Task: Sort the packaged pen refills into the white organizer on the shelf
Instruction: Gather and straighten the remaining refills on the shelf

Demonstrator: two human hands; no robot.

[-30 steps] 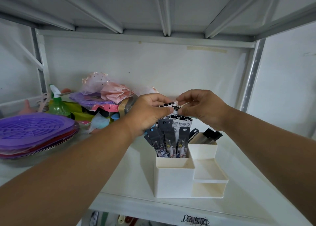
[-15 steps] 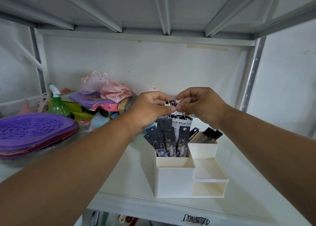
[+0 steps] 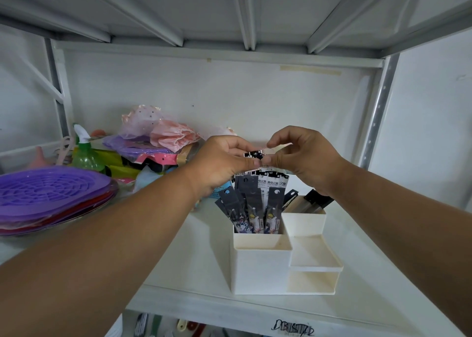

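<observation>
A white organizer [image 3: 260, 270] stands on the shelf, with stepped compartments. Several packaged pen refills [image 3: 258, 204] stand upright in its back left compartment, dark grey and white packs with printed headers. My left hand [image 3: 222, 165] pinches the top of a refill pack [image 3: 252, 155] above the bunch. My right hand [image 3: 304, 158] pinches the same top edge from the right, thumb and forefinger together. The lower part of the held pack is hidden behind the hands and other packs. Dark items [image 3: 314, 201] stick out of the back right compartment.
A stack of purple and red mesh covers [image 3: 51, 193] lies at the left. A green spray bottle [image 3: 85, 152] and a heap of pink and purple bags [image 3: 158, 137] sit behind. The shelf's metal upright [image 3: 375, 122] rises at the right. The shelf front edge [image 3: 255, 316] runs below the organizer.
Both hands have lifted slightly with the top of the pack, and the right hand's fingers have loosened and spread above the pinch.
</observation>
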